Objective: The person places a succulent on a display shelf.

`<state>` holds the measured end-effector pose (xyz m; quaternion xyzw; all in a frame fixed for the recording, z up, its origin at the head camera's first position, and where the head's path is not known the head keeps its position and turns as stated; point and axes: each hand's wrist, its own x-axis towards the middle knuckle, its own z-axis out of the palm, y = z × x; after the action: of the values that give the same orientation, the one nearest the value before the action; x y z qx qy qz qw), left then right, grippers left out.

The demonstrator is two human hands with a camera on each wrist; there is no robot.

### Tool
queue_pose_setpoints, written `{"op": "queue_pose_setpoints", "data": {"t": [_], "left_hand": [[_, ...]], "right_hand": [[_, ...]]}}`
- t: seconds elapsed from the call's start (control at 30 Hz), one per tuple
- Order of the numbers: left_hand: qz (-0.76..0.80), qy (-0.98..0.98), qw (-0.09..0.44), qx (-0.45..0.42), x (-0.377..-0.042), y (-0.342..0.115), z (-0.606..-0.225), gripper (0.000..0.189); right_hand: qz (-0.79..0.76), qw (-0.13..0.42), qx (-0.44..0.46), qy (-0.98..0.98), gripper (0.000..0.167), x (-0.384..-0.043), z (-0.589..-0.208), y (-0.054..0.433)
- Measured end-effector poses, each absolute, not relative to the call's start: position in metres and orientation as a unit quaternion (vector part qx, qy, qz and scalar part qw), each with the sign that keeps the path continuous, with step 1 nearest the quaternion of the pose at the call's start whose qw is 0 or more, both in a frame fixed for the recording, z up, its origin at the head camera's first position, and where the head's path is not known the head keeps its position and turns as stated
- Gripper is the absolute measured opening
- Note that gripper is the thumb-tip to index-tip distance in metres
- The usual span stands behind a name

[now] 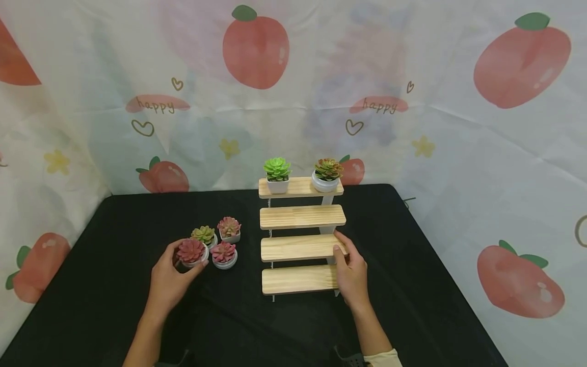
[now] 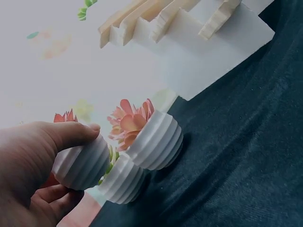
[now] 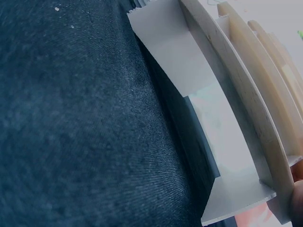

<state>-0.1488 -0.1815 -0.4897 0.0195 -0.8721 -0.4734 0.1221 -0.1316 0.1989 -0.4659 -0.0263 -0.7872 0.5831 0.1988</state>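
Observation:
My left hand (image 1: 168,280) grips a potted artificial succulent (image 1: 190,251) with dark pink leaves. In the left wrist view its white ribbed pot (image 2: 83,163) sits between thumb and fingers. Close beside it stand a green succulent (image 1: 204,234), a pink one in a squarish pot (image 1: 229,228) and another pink one in a round pot (image 1: 224,254). My right hand (image 1: 353,272) holds the right end of a stepped wooden display stand (image 1: 300,248), thumb on the second board from the bottom. The right wrist view shows the stand's white side panels (image 3: 170,45) and a bit of the hand.
On the stand's top board are a bright green succulent (image 1: 277,176) in a square white pot and a reddish-green one (image 1: 327,176) in a round pot. A black cloth (image 1: 220,326) covers the table. Behind hangs a curtain (image 1: 293,122) printed with fruit.

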Motion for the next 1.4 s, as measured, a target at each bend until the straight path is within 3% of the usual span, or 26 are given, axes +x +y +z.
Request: {"op": "queue_pose_setpoints", "data": {"t": [1.4], "left_hand": [[-0.469,-0.87,0.146,-0.042,-0.154,-0.163,-0.472,0.073]], "right_hand": [[0.578,0.198,-0.025,-0.791,0.037,-0.13,-0.463,0.199]]}}
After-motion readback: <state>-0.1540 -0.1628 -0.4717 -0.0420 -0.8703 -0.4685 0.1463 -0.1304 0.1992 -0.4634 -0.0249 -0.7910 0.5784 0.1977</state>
